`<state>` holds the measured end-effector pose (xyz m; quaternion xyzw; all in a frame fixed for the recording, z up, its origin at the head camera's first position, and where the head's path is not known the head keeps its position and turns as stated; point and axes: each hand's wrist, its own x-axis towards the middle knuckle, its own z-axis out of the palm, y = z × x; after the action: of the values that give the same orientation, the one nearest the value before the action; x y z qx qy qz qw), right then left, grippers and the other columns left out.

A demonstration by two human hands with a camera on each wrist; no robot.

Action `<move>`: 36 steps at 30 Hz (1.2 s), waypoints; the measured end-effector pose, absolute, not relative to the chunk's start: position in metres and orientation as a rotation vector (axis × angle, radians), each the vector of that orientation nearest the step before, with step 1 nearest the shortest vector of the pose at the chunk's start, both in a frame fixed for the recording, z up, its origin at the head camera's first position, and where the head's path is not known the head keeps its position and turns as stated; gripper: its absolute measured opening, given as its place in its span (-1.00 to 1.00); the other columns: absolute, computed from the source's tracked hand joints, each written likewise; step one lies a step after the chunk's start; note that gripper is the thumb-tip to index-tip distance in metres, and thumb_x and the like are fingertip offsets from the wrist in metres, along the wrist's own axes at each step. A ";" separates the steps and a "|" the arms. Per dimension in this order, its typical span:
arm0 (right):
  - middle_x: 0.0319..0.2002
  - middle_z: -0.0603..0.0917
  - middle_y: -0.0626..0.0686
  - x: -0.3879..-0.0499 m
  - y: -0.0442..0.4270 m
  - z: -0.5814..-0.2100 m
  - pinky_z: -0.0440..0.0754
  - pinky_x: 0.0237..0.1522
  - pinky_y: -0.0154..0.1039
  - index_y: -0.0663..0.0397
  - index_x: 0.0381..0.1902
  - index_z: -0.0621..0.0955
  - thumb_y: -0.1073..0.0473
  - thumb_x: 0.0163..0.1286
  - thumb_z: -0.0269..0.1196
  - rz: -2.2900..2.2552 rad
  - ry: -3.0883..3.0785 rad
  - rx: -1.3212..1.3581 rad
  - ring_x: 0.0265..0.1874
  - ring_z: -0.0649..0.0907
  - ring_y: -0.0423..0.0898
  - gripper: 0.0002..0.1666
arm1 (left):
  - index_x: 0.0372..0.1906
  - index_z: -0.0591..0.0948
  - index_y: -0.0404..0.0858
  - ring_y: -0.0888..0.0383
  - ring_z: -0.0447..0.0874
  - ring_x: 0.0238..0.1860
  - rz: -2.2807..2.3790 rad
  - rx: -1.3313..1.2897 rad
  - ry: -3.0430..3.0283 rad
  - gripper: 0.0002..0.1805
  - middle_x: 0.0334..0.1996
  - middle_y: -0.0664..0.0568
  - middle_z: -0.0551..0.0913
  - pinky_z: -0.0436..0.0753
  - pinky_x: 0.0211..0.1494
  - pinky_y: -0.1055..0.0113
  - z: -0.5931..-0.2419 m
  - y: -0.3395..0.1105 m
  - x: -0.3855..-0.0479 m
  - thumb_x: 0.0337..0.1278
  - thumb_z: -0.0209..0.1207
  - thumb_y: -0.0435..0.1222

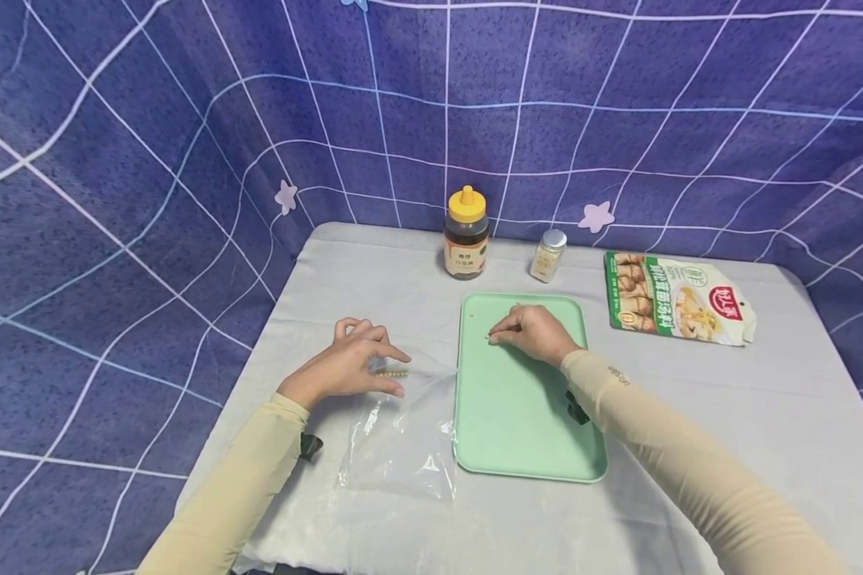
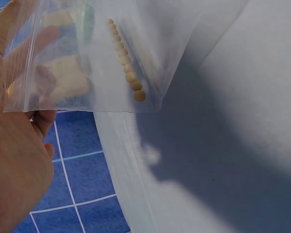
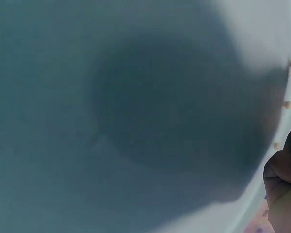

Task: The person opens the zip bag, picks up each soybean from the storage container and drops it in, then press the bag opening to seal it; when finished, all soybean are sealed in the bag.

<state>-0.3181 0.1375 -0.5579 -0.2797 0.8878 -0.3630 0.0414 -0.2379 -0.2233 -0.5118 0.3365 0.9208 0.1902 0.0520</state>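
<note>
My left hand [image 1: 348, 363] holds a clear zip bag [image 1: 403, 447] near its zip edge, thumb and index finger apart. Through the plastic in the left wrist view, a row of round tan soybeans [image 2: 127, 68] lies along a fold of the bag. Over the far part of a green tray [image 1: 525, 431], my right hand [image 1: 535, 331] has its thumb and index fingertips together at a tiny pale soybean [image 1: 487, 338]. Another soybean [image 1: 471, 315] lies near the tray's far left corner. The right wrist view shows soybeans [image 3: 287, 104] by the tray rim, with the hand mostly cut off.
Behind the tray stand a yellow-capped bottle [image 1: 466, 239] of dark contents and a small silver-lidded jar [image 1: 548, 257]. A green and white food packet [image 1: 679, 299] lies flat at the right. The table [image 1: 726, 431] has a pale cloth; a blue gridded curtain [image 1: 417, 96] hangs behind.
</note>
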 end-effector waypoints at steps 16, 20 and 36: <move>-0.50 0.58 -0.21 -0.269 0.052 -0.450 0.50 -0.45 -0.29 0.02 -0.19 0.84 0.19 0.26 0.49 -1.469 2.405 -1.351 -0.52 0.52 -0.23 -0.85 | 0.04 0.78 0.07 0.25 0.25 -0.21 0.528 1.000 2.817 -0.37 -0.33 0.18 0.52 0.00 0.23 -0.03 -0.508 -0.223 -0.238 -0.07 0.36 0.34; -0.52 0.56 -0.24 -0.261 0.040 -0.449 0.49 -0.46 -0.30 -0.03 -0.18 0.84 0.19 0.27 0.48 -1.426 2.350 -1.423 -0.51 0.52 -0.26 -0.85 | 0.04 0.78 0.06 0.24 0.25 -0.22 0.540 1.010 2.817 -0.36 -0.33 0.15 0.53 0.00 0.24 -0.04 -0.509 -0.224 -0.238 -0.08 0.37 0.34; -0.54 0.55 -0.24 -0.264 0.051 -0.452 0.49 -0.48 -0.31 0.00 -0.21 0.85 0.20 0.23 0.51 -1.443 2.400 -1.394 -0.55 0.52 -0.26 -0.84 | 0.05 0.78 0.06 0.26 0.26 -0.22 0.547 1.021 2.811 -0.37 -0.33 0.17 0.51 0.01 0.23 -0.03 -0.510 -0.222 -0.239 -0.07 0.36 0.34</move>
<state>-0.2638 0.0511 -0.4521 -0.4455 0.7673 -0.4612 0.0068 -0.2389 -0.2221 -0.5096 0.3355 0.9233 0.1798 0.0507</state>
